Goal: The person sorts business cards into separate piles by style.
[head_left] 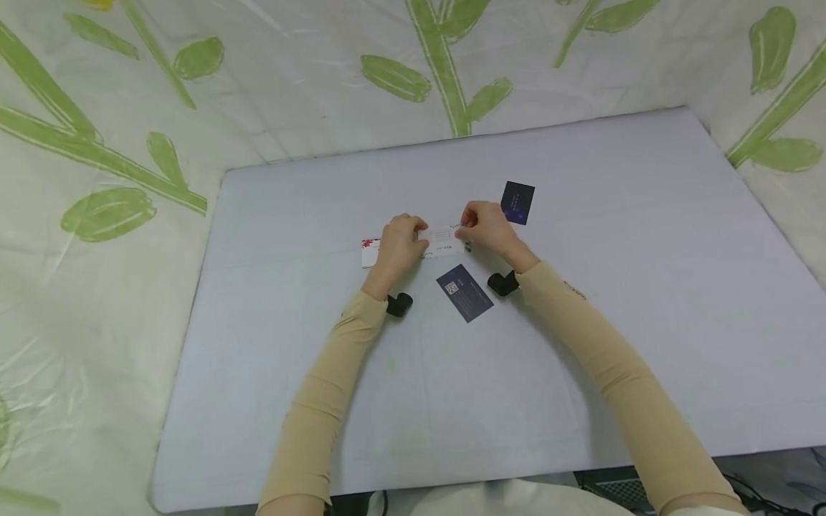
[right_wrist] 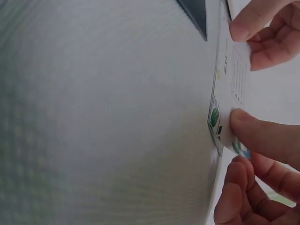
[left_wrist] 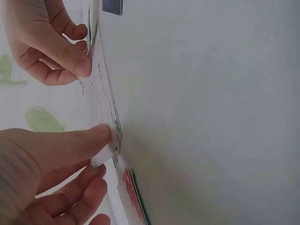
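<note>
As 2 dk cards (head_left: 466,295) (head_left: 518,202) lie nearby, L fingers (left_wrist: 96,187) & R fingers (right_wrist: 234,176) pinch 1 wht card (head_left: 444,242).

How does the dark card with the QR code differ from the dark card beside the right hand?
The QR card shows a pale QR code; the far card shows no visible code, but blue-violet patches toward its lower end. In the head view, the QR card lies diagonally, while the far card's long sides run closer to vertical. Both are dark, rectangular and lie on the table.

Tan sleeves (head_left: 323,401); black wrist cameras (head_left: 400,305); dark lettering (head_left: 574,289) on right sleeve (head_left: 600,344).
</note>
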`<state>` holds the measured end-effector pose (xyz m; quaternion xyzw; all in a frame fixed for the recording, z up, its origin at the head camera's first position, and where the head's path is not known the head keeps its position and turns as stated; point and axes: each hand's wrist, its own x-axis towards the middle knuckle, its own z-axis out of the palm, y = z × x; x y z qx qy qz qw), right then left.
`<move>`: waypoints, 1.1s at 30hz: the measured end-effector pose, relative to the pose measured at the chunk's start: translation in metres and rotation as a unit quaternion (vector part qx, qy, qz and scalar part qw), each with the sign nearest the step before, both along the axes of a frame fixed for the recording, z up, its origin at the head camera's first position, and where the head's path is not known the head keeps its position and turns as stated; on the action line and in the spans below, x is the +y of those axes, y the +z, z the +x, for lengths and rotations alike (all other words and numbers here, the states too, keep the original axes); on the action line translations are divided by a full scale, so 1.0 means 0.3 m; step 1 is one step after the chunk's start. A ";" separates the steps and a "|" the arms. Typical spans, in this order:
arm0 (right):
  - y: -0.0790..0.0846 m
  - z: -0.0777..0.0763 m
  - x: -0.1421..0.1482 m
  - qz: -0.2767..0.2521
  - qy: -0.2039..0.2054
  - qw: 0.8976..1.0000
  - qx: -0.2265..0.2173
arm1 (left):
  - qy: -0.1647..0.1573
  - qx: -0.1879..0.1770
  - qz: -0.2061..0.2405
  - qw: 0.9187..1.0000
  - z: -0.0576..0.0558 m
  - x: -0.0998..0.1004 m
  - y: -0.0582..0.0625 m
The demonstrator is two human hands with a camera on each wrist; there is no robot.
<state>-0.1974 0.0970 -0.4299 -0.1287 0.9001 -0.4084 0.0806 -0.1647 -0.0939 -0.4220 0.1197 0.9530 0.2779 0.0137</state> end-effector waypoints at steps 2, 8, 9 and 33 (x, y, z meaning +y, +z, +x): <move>-0.002 -0.001 -0.002 0.013 0.010 1.000 0.003 | 0.001 0.002 -0.014 1.000 -0.001 0.002 0.001; 0.001 -0.003 -0.006 0.041 0.028 0.999 0.004 | 0.000 0.002 -0.038 0.999 -0.003 0.005 0.000; 0.003 -0.003 -0.006 0.046 0.030 0.998 0.002 | -0.002 0.002 -0.043 0.999 -0.004 0.006 0.000; 0.149 0.301 0.044 0.229 0.122 0.965 -0.024 | -0.328 -0.025 -0.068 0.942 0.092 0.071 0.060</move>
